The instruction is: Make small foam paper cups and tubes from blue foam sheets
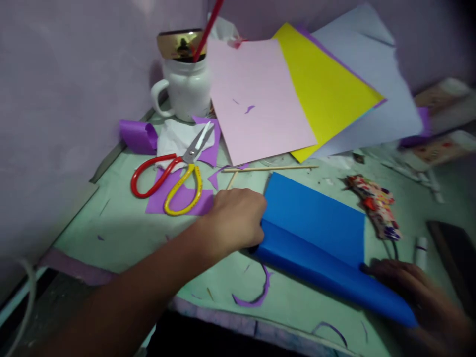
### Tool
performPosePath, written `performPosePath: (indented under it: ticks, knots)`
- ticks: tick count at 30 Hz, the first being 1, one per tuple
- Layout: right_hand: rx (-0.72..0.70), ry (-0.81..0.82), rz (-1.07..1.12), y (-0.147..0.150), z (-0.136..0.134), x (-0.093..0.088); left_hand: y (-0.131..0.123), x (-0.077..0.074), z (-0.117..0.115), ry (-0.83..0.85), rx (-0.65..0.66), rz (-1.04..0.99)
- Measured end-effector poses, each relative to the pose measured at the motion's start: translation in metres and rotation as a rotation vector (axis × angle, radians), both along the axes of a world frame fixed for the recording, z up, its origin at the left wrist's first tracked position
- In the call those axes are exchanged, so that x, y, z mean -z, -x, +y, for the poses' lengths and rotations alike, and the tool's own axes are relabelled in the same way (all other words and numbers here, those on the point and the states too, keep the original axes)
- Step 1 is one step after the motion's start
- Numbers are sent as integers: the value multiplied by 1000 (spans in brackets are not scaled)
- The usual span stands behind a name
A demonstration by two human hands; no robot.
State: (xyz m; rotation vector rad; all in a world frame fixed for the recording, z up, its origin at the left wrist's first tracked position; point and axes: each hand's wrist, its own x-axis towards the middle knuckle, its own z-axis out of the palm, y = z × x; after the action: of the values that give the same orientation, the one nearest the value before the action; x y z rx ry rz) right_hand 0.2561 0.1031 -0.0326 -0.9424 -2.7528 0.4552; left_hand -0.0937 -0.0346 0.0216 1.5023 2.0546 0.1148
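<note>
A sheet of blue paper (316, 213) lies on the table, its near side curled over into a loose roll. My left hand (240, 218) is closed around the roll's left end, with its fingertips hidden. At the right end my right hand (420, 292), dim and blurred, grips the rolled edge between thumb and fingers. Scissors (191, 156) with one red and one yellow handle lie half spread to the left of my left hand, on purple paper scraps (154, 203) and a white tissue (173, 139). A thin wooden stick (275, 168) lies beyond the blue sheet.
A white mug (188, 89) stands against the wall, with a gold-coloured band and red stick at its top. Pink paper (260, 104), yellow paper (323, 94) and pale blue sheets (383, 94) overlap at the back. A patterned cloth item (375, 203) and a marker (421, 252) lie right.
</note>
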Motion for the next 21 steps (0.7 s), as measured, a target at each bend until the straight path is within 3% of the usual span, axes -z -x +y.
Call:
performPosePath:
  ticks: [5, 8, 21]
  knots:
    - [2, 137, 130, 27, -11, -13, 0, 3, -1, -55, 24, 67]
    - [9, 112, 199, 36, -12, -13, -1, 5, 0, -51, 35, 109]
    - [98, 148, -19, 45, -1, -15, -7, 1, 9, 89, -27, 175]
